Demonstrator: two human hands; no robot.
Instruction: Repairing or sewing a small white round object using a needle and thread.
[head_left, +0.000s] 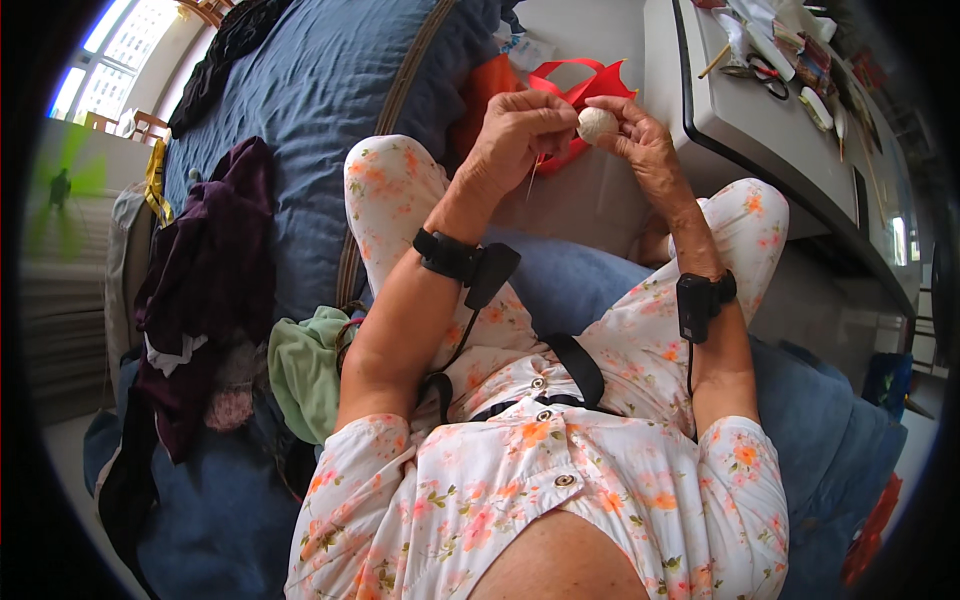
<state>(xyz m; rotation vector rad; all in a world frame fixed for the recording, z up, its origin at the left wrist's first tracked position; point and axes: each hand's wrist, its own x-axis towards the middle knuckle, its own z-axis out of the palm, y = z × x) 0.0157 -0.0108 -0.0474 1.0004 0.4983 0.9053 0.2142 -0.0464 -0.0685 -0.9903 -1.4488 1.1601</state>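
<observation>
Between my hands is a small, off-white round ball (597, 124) with a rough surface, perhaps wound yarn. My right hand (640, 140) pinches it between thumb and fingertips. On the ball's other side, my left hand (522, 132) is closed in a pinch, its fingertips right up against the ball. A thin pale thread (531, 182) hangs down below the left fingers. What exactly lies between those fingertips is too small to make out. Behind and just below the hands is a red bag (585, 82) with loop handles.
A white table (715, 130) at the right bears scissors (770, 78) and assorted packets and tools. At the left stands a bed or sofa with a blue cover (320, 110). Dark purple clothing (210, 250), a light green cloth (308, 370) and a green fan (62, 185) are there too.
</observation>
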